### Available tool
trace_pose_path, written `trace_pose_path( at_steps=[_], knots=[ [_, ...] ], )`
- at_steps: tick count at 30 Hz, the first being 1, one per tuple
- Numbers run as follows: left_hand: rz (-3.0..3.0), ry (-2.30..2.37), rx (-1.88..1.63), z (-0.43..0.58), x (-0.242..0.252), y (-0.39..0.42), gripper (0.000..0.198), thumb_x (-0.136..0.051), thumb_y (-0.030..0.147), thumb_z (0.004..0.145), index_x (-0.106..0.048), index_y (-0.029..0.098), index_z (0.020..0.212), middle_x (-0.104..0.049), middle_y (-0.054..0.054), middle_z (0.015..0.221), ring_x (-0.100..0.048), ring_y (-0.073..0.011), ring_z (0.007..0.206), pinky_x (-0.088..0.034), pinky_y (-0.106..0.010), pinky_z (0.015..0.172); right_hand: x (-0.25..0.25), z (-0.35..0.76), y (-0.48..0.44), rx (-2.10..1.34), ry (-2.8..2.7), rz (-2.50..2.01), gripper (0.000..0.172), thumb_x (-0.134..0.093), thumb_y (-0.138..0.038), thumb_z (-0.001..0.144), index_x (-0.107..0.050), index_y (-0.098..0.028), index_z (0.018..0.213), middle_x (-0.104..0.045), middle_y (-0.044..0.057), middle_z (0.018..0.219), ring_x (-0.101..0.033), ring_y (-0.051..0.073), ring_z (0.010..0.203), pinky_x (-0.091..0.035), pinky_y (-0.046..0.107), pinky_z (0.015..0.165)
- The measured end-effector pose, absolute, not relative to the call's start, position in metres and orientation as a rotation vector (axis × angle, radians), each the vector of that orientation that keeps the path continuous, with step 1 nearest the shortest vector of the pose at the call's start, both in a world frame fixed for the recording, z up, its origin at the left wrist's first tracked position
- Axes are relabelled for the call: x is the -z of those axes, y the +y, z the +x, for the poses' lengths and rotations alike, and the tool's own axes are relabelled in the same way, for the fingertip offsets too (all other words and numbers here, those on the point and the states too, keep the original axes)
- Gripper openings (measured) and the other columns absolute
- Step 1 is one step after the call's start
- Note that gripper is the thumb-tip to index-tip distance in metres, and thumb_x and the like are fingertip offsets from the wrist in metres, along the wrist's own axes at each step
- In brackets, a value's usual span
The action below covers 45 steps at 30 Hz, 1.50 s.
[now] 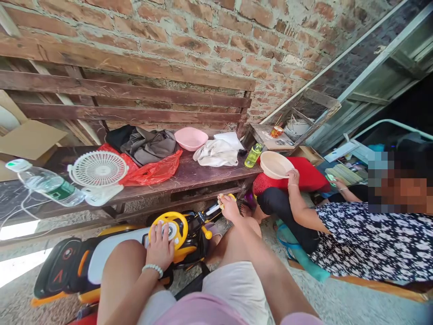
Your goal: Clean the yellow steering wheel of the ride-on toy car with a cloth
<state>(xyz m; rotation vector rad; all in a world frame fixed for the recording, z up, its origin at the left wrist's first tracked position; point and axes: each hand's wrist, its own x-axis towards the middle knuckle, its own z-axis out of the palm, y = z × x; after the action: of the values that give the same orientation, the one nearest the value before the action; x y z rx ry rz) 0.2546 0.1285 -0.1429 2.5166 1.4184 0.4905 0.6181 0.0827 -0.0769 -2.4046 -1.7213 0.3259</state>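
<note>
Glossy plastic toy car (pixel 142 253), rough wooden bench (pixel 203 174)

Soft, even daylight; wide-angle bending at edges, glare patch lower left.

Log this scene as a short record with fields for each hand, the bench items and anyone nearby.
left hand: flat on the yellow steering wheel of a toy ride-on car
right hand: gripping a yellow-tipped tool, exact type unclear
bench: white fan, water bottle, red plastic bag, pink bowl, white cloth
nearby: a person's hand on a beige bowl
</note>
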Motion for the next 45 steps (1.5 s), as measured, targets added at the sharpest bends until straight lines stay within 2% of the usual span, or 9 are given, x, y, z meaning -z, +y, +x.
trace_pose_path(
  at_steps=[5, 9, 12, 18, 23, 29, 34, 38, 45],
  knots=[
    [2.494, 1.411, -0.536, 0.254, 0.146, 0.130, 0.065, -0.041, 0.035, 0.094, -0.048, 0.005, 0.151, -0.036, -0.025, 0.164, -0.013, -0.0410, 0.159, -0.033, -0.067, 0.118, 0.114, 0.558, 0.066, -0.233, -1.599, -1.981, 0.045, -0.059, -0.012, 0.082, -0.068, -0.022, 0.124, -0.059, 0.012, 0.137, -0.040, 0.031, 0.139, -0.032, 0.054, 0.119],
    [2.493, 1.411, -0.546, 0.253, 0.147, 0.130, 0.066, -0.043, 0.034, 0.093, -0.046, 0.006, 0.153, -0.036, -0.023, 0.164, -0.012, -0.0405, 0.159, -0.032, -0.067, 0.118, 0.130, 0.531, 0.054, -0.272, -1.649, -1.811, 0.061, -0.064, -0.015, 0.077, -0.060, -0.022, 0.138, -0.053, 0.013, 0.148, -0.035, 0.031, 0.146, -0.033, 0.054, 0.121],
    [2.527, 1.411, -0.512, 0.253, 0.147, 0.130, 0.064, -0.042, 0.032, 0.094, -0.049, 0.003, 0.150, -0.036, -0.025, 0.164, -0.011, -0.0410, 0.159, -0.031, -0.067, 0.120, 0.129, 0.546, 0.055, -0.275, -1.764, -1.807, 0.058, -0.064, -0.015, 0.079, -0.061, -0.022, 0.137, -0.055, 0.014, 0.145, -0.040, 0.030, 0.143, -0.038, 0.051, 0.118],
    [2.549, 1.428, -0.483, 0.253, 0.144, 0.128, 0.063, -0.044, 0.031, 0.094, -0.048, 0.003, 0.151, -0.033, -0.024, 0.166, -0.011, -0.0397, 0.159, -0.032, -0.064, 0.121, 0.101, 0.616, 0.072, -0.226, -1.795, -2.240, 0.055, -0.059, -0.011, 0.085, -0.060, -0.017, 0.140, -0.059, 0.016, 0.143, -0.048, 0.029, 0.138, -0.039, 0.043, 0.117],
    [2.549, 1.443, -0.438, 0.255, 0.139, 0.127, 0.061, -0.042, 0.029, 0.096, -0.049, 0.003, 0.150, -0.034, -0.024, 0.165, -0.015, -0.0407, 0.158, -0.035, -0.062, 0.119, 0.089, 0.654, 0.079, -0.132, -1.530, -2.567, 0.065, -0.052, -0.009, 0.086, -0.049, -0.014, 0.151, -0.042, 0.018, 0.160, -0.036, 0.032, 0.147, -0.038, 0.046, 0.119],
    [2.519, 1.451, -0.386, 0.256, 0.136, 0.126, 0.063, -0.043, 0.029, 0.095, -0.047, 0.003, 0.152, -0.030, -0.024, 0.167, -0.014, -0.0407, 0.159, -0.036, -0.063, 0.118, 0.108, 0.642, 0.084, -0.286, -1.454, -2.617, 0.078, -0.056, -0.009, 0.081, -0.042, -0.020, 0.157, -0.033, 0.011, 0.167, -0.039, 0.030, 0.146, -0.041, 0.042, 0.116],
    [2.498, 1.437, -0.407, 0.256, 0.136, 0.126, 0.064, -0.044, 0.029, 0.094, -0.047, 0.004, 0.152, -0.030, -0.024, 0.167, -0.010, -0.0410, 0.159, -0.035, -0.067, 0.118, 0.128, 0.600, 0.085, -0.268, -1.039, -2.678, 0.081, -0.053, -0.011, 0.082, -0.032, -0.007, 0.160, -0.026, 0.026, 0.167, -0.042, 0.038, 0.144, -0.044, 0.049, 0.111],
    [2.490, 1.431, -0.418, 0.256, 0.137, 0.126, 0.065, -0.042, 0.031, 0.094, -0.046, 0.002, 0.152, -0.029, -0.025, 0.167, -0.010, -0.0436, 0.158, -0.036, -0.070, 0.116, 0.134, 0.573, 0.067, -0.392, -0.913, -2.588, 0.086, -0.058, -0.014, 0.077, -0.031, -0.003, 0.158, -0.037, 0.031, 0.157, -0.060, 0.037, 0.127, -0.050, 0.046, 0.103],
    [2.470, 1.417, -0.428, 0.259, 0.131, 0.126, 0.066, -0.045, 0.030, 0.093, -0.046, 0.000, 0.152, -0.029, -0.027, 0.167, -0.012, -0.0442, 0.158, -0.034, -0.067, 0.118, 0.090, 0.574, 0.047, -0.386, -1.016, -2.234, 0.045, -0.057, -0.017, 0.080, -0.069, -0.020, 0.123, -0.069, 0.011, 0.125, -0.065, 0.027, 0.116, -0.049, 0.040, 0.107]
  ],
)
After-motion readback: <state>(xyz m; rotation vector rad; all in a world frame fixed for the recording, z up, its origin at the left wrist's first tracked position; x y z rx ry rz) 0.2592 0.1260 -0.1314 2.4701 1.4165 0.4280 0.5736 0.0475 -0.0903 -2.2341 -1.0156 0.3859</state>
